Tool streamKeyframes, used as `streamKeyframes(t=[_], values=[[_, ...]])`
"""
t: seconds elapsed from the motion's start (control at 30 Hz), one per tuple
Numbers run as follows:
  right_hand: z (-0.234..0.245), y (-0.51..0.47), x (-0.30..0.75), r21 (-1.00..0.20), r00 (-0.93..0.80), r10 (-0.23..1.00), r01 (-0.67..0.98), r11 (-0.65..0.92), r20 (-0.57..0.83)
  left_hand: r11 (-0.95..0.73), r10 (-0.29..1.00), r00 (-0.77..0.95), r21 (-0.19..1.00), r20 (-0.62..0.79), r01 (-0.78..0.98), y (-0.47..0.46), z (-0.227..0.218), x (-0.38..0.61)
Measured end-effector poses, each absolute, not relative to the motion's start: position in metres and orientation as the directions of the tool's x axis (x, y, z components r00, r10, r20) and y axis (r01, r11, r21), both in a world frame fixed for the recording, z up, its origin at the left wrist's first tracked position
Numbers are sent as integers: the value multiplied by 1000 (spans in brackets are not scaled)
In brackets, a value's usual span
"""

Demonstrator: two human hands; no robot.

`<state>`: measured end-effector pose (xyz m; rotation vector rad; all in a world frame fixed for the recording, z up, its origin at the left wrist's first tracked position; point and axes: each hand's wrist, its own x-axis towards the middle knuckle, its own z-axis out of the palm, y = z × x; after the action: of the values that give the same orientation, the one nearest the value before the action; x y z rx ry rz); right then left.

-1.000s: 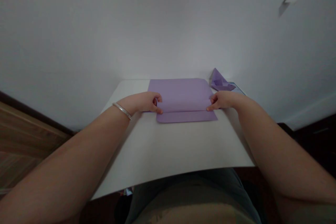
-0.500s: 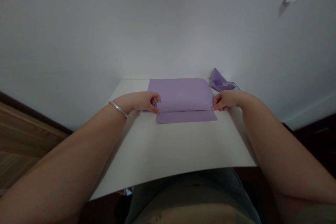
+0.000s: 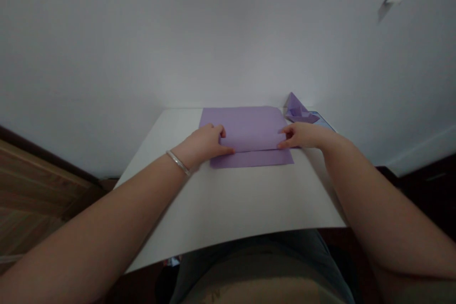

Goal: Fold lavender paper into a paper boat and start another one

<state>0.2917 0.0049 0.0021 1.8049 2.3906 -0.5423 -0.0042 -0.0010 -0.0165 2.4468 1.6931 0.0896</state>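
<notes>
A sheet of purple paper [image 3: 249, 128] lies at the far end of the white table, its near part doubled over with a curved, uncreased bend. The folded layer's edge runs crosswise, leaving a strip of paper [image 3: 254, 158] showing in front. My left hand [image 3: 213, 142], with a silver bangle at the wrist, holds the left part of the folded layer, thumb stretched along its edge and fingers curled above. On the right end, my right hand [image 3: 295, 135] grips the same layer between thumb and fingers. Behind it stands a folded purple paper boat [image 3: 298, 110].
The white table [image 3: 235, 204] meets a pale wall [image 3: 228, 33] at its far edge. A flat bluish object [image 3: 322, 120] lies beside the paper boat, partly hidden by my right hand. Wooden furniture [image 3: 32, 199] stands at the left.
My left hand has moved right, further onto the paper, and its thumb has stretched out along the edge. My right hand has shifted slightly left, inward over the paper.
</notes>
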Motion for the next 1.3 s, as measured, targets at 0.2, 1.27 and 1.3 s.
streamKeyframes(t=[0.2, 1.27, 1.3], values=[[1, 2, 276, -225, -207, 971, 958, 176, -122, -351, 936, 346, 121, 67, 928, -3, -23, 3], [-20, -20, 223, -994, -267, 957, -31, 107, 111, -49, 969, 228, 977, 98, -209, -8, -15, 23], [-21, -20, 221, -990, -252, 958, -1, 142, 138, -62, 964, 243, 981, 107, -186, -9, -14, 24]])
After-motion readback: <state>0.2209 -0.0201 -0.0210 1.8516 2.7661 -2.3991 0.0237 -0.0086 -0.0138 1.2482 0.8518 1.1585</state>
